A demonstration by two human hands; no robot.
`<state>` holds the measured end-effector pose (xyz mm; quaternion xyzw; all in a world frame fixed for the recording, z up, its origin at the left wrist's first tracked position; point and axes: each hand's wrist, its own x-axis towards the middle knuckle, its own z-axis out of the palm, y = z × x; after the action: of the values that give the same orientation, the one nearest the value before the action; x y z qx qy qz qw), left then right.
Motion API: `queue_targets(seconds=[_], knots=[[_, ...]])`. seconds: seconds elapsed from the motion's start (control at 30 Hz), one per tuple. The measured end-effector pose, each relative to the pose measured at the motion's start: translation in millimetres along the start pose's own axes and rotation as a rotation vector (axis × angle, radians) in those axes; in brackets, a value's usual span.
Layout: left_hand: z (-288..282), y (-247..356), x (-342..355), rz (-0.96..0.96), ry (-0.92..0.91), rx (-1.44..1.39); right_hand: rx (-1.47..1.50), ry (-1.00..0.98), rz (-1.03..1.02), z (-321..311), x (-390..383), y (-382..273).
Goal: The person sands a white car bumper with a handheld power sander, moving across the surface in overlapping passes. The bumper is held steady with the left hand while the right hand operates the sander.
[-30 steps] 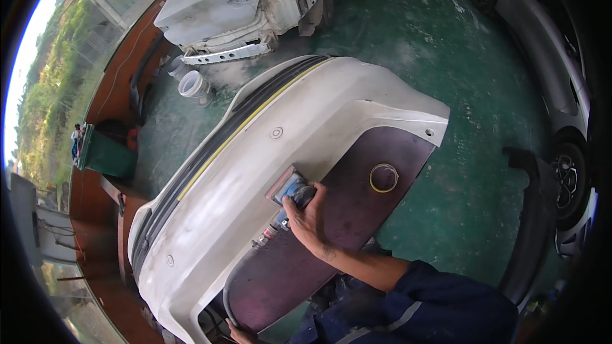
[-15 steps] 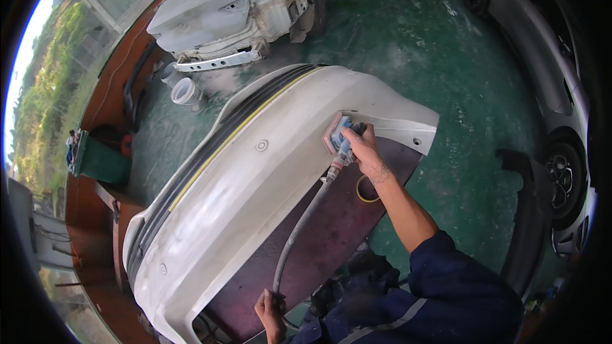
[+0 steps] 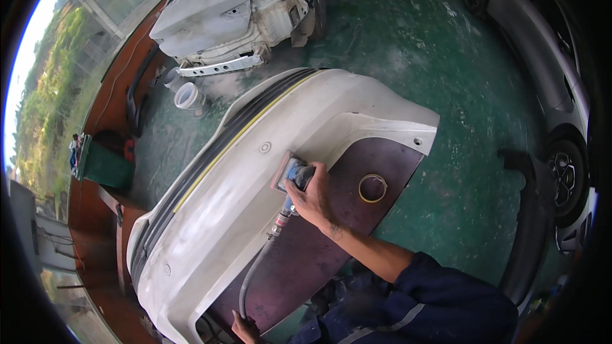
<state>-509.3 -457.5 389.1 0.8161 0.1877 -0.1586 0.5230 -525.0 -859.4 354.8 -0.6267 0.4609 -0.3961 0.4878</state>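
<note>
A white car bumper [image 3: 220,223] lies lengthwise across a dark purple-brown board [image 3: 296,274]. My right hand [image 3: 312,196] is wrapped round a blue and black air sander [image 3: 294,175], whose pad is against the bumper's face near its middle. From the sander's red and metal coupling, a grey hose [image 3: 250,274] runs down toward me. At the lower edge my left hand [image 3: 243,329] grips that hose, partly cut off by the picture's rim. A strip of yellow masking tape [image 3: 255,118] borders the dark trim along the bumper's far side.
A yellow tape roll [image 3: 372,188] lies on the board. Beyond the bumper are a white bucket [image 3: 190,98] and a white car [image 3: 223,19] stripped at its end. A green bin [image 3: 107,164] stands left. On the right are a dark bumper [image 3: 524,216] and a grey car [image 3: 529,44].
My right hand has moved the sander left and toward me, from the bumper's right end to near its middle. My left hand and the hose have shifted left and lower.
</note>
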Motion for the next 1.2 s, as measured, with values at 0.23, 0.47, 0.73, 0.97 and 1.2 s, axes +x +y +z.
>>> queue_targets(seconds=[0.23,0.47,0.73,0.97,1.2], knots=[[74,-23,25,0.103,-0.364,-0.041,-0.161,0.071,0.096,-48,96,21],[101,3,-2,0.173,-0.532,0.027,-0.229,0.105,0.168,-67,122,37],[12,14,-10,0.373,-0.144,0.172,-0.02,0.036,0.041,-5,9,11],[48,29,-9,0.186,-0.345,0.031,-0.021,0.218,0.239,-24,65,46],[123,49,-5,0.428,-0.562,0.106,-0.098,0.297,0.334,-66,140,66]])
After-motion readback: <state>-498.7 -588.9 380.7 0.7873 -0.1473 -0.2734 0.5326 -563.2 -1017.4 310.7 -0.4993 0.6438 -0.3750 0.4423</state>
